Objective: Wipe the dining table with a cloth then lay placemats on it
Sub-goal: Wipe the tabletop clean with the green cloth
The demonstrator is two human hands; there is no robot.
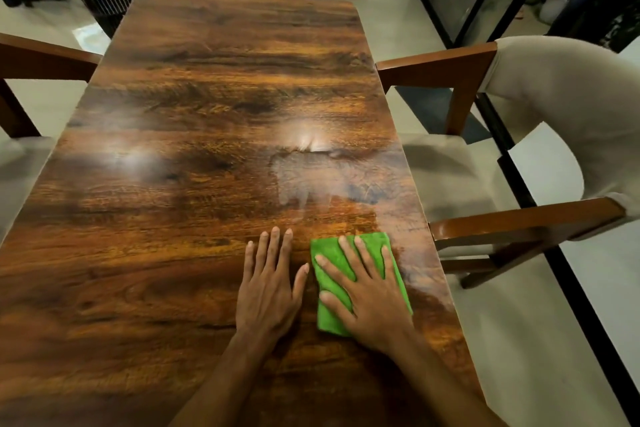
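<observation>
Green and folded into a thick rectangle, the microfibre cloth (349, 284) is lying flat on the glossy dark-brown wood-grain dining table (207, 149), near the table's right edge and towards the near end. The right hand (370, 302) is pressing down on it with the palm flat and all the fingers spread wide; nothing is being pinched or gripped, the hand is simply covering most of the cloth, whose far corners and left edge are showing around the fingers. The left hand (268, 291) is resting just beside the cloth on the bare wood, also laid flat with its fingers extended and close together, holding nothing; its thumb is pointing towards the cloth's left edge without clearly touching it. Both bare forearms are reaching in from the bottom of the view.

Beyond the cloth a hazy, damp-looking smear (311, 180) is showing on the table's surface, with ceiling light glinting off it. A beige upholstered armchair with brown wooden arms (540, 135) is standing at the table's right side, and the wooden arm of another chair (41, 59) is showing at the left. A black slatted chair back (110, 3) is sitting near the far left corner.
</observation>
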